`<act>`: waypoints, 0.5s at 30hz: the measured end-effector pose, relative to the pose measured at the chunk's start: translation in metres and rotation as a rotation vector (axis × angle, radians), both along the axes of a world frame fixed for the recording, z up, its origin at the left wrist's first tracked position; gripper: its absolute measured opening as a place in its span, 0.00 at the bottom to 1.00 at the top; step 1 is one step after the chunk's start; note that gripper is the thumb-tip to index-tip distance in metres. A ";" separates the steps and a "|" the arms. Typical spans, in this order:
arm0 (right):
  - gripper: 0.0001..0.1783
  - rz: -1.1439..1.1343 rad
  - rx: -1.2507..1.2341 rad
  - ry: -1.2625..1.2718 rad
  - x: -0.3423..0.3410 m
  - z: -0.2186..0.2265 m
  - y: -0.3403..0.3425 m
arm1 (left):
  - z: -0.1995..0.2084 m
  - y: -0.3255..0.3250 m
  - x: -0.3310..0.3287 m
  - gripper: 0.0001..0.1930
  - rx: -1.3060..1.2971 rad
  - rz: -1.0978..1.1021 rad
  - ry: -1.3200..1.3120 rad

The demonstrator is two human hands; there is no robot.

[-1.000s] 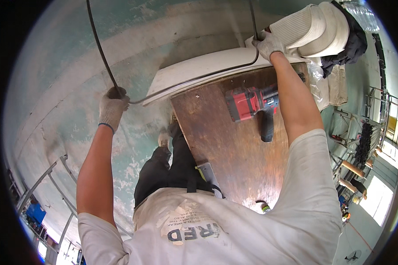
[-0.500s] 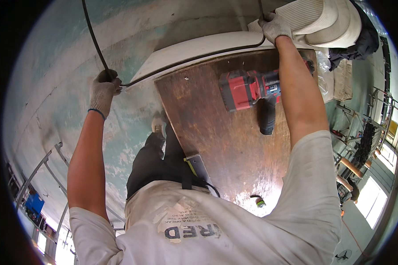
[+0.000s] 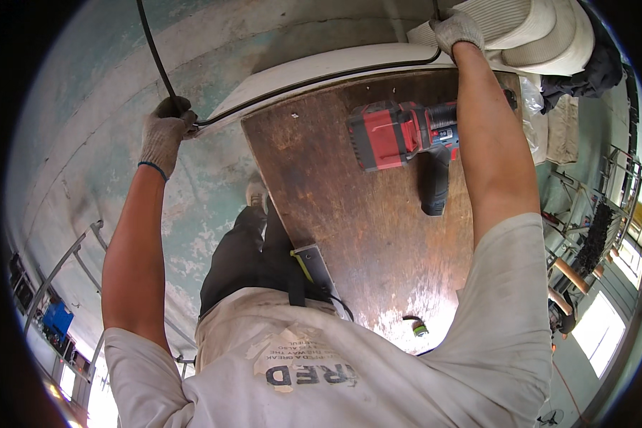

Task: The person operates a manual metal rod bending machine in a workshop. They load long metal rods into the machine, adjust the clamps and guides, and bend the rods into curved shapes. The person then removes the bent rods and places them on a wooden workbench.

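Note:
Both my hands wear pale work gloves and grip a thin black metal frame (image 3: 321, 83) bent at two corners. My left hand (image 3: 167, 132) is closed round its left corner, beyond the edge of a brown wooden board. At the right corner, my right hand (image 3: 457, 33) is wrapped round the frame near the far edge of the board. The frame's long middle bar spans between my hands, and its side bars run off past the top of the view. Beneath my right forearm lies a red and black cordless power tool (image 3: 399, 137), partly hidden by that arm.
The wooden board (image 3: 321, 185) carries a small green and black item (image 3: 417, 327) near me. A metal plate with a yellow-green edge (image 3: 314, 265) sits by my waist. Ribbed cream rolls (image 3: 549, 36) are stacked far right, with dark cloth (image 3: 585, 82) beside them. Metal racks (image 3: 624, 175) stand right.
The view has shifted slightly. Both hands keep hold of the frame, and my right hand with its corner shows a little farther right and up.

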State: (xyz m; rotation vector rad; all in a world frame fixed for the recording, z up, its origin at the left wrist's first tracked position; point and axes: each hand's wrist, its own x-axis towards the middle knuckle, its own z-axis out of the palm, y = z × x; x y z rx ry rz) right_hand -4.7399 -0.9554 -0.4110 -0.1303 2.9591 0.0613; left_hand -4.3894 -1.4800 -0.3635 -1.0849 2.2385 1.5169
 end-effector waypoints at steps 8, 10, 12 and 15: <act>0.30 -0.087 -0.074 0.106 0.022 0.017 -0.023 | -0.010 -0.005 0.002 0.14 0.021 0.013 0.009; 0.30 -0.090 -0.068 0.083 0.018 0.014 -0.020 | -0.016 -0.010 0.001 0.15 0.040 0.030 0.004; 0.30 -0.080 -0.076 0.042 0.019 0.024 -0.026 | -0.018 -0.012 0.008 0.13 0.045 0.025 0.017; 0.29 -0.055 -0.059 0.054 0.025 0.028 -0.028 | -0.013 -0.008 0.002 0.14 0.030 -0.006 0.033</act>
